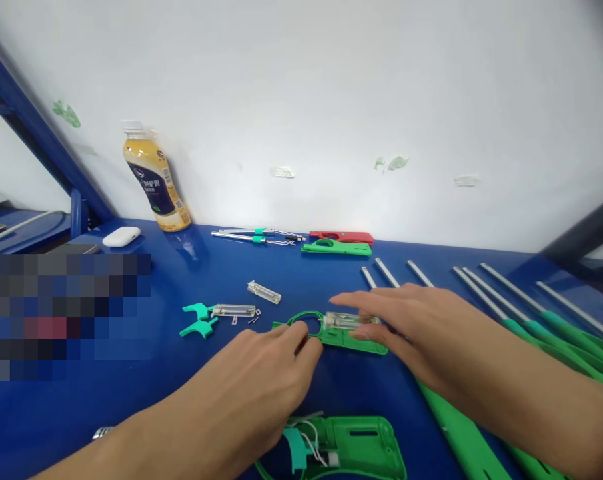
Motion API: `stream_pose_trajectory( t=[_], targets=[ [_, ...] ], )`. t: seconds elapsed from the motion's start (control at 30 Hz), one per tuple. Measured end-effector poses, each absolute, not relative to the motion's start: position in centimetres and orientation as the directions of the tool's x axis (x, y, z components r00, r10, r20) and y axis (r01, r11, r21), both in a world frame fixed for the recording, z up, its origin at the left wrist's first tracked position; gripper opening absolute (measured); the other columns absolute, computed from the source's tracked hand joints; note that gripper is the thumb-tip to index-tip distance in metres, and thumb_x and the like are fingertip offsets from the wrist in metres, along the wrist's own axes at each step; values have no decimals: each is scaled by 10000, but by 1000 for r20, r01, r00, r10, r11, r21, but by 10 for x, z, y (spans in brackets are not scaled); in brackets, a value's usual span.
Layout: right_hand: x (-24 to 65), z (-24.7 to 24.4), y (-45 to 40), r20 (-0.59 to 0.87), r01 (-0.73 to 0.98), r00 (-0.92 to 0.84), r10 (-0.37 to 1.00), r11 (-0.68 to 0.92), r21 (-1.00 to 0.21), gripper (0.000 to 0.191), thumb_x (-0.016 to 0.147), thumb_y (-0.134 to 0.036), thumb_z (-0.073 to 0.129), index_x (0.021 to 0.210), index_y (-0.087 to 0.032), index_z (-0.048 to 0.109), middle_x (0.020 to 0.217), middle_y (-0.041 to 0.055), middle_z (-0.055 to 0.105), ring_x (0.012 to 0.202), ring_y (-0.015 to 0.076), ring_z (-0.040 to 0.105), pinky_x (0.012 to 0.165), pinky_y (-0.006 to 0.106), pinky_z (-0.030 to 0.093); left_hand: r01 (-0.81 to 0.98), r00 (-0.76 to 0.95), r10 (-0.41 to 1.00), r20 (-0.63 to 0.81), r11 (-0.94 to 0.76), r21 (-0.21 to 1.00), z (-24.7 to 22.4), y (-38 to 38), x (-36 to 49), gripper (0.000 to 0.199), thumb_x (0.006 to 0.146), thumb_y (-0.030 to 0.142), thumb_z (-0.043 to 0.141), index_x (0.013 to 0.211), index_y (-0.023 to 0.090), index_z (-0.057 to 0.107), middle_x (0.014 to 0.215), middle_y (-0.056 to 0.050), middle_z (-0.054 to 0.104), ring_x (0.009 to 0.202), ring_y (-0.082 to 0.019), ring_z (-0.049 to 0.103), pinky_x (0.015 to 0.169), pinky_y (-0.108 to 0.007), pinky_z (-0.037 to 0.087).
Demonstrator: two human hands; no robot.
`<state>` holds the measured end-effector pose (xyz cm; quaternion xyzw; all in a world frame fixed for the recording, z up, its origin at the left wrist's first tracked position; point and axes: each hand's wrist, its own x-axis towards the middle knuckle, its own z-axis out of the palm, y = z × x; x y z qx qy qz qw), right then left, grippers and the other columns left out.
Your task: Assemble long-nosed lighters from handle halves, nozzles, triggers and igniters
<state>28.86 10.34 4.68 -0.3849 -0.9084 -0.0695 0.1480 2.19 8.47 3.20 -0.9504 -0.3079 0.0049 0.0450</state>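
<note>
A green plastic half shell (364,343) lies in the middle of the blue table, with a clear fuel tank (344,321) on it. Closed fingers of my left hand (276,363) are at the shell's left end; what they pinch, if anything, is hidden. My right hand (396,320) has its thumb and fingers around the tank's right end, palm down. Nearer to me, another green shell (368,443) holds white wires and a teal trigger (296,448). Two more clear tanks, one upper (264,292) and one lower (234,311), lie to the left beside teal pieces (200,328).
Green lighters with metal rods (576,333) lie at right. Along the wall are a red shell (348,237), a green shell (337,249) and metal rods with wires (238,237). A yellow bottle (156,180) and a white case (122,237) stand at back left.
</note>
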Motion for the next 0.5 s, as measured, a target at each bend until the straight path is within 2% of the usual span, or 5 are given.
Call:
stream_pose_trajectory(
  t=[0.07, 0.13, 0.23, 0.37, 0.5],
  targets=[
    [285, 46, 100, 314, 711, -663, 680, 703, -22, 305, 1095, -180, 595, 1331, -275, 763, 1125, 36, 865, 834, 238, 831, 661, 373, 622, 639, 765, 632, 122, -769, -24, 34, 80, 13, 243, 933, 8, 594, 1043, 217, 650, 960, -34, 752, 732, -258, 764, 572, -382, 605],
    [281, 46, 96, 310, 711, -655, 689, 701, -58, 247, 1117, -224, 578, 1240, -275, 786, 1103, 33, 860, 882, 242, 838, 648, 364, 632, 683, 656, 685, 317, -718, 139, 34, 75, 4, 232, 1068, 82, 497, 1059, 237, 669, 953, -7, 773, 747, -195, 782, 641, -316, 626],
    [274, 43, 89, 337, 705, -645, 686, 704, -84, 198, 1116, -266, 581, 1202, -293, 758, 1094, 15, 848, 914, 257, 840, 583, 366, 626, 658, 403, 747, 528, -638, 401, 28, 67, -3, 193, 1114, 196, 555, 1072, 293, 716, 971, 58, 818, 767, -114, 797, 693, -194, 617],
    [264, 38, 82, 337, 688, -647, 684, 714, -126, 172, 1096, -237, 594, 1185, -307, 724, 1068, -16, 838, 840, 228, 829, 658, 379, 667, 606, 229, 834, 503, -526, 597, 19, 58, -6, 198, 1077, 220, 637, 1006, 342, 775, 951, 87, 833, 814, -106, 814, 734, -150, 636],
    [255, 35, 81, 395, 638, -661, 638, 755, -152, 302, 1180, -289, 452, 1094, -321, 739, 1041, -48, 858, 813, 190, 832, 689, 342, 667, 570, 233, 856, 461, -504, 649, 14, 54, -9, 320, 1103, 177, 585, 1173, 414, 789, 1102, 92, 827, 959, -96, 810, 823, -143, 637]
  ],
)
